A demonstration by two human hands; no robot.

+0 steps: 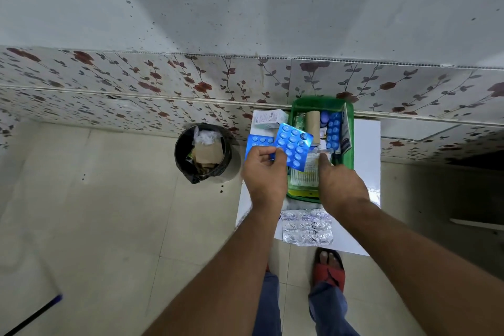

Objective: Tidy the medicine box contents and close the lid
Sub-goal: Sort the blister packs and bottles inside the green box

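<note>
A green medicine box (pixel 348 155) stands open on a small white table (pixel 366 144) against the wall. Inside it are a blue blister strip (pixel 333 129), a beige roll (pixel 312 124), a purple-capped item and some packets. My left hand (pixel 263 172) pinches two blue blister strips (pixel 293 146) just left of the box. My right hand (pixel 341 185) reaches into the box with fingers extended over the contents; whether it touches anything is hidden. Silver blister strips (pixel 306 228) lie on the table in front of the box.
A white medicine carton (pixel 268 118) lies on the table behind my left hand. A black waste bin (pixel 203 153) with paper and plastic stands on the floor to the left. My sandalled foot (pixel 330 267) is under the table's near edge. Floral tiles line the wall.
</note>
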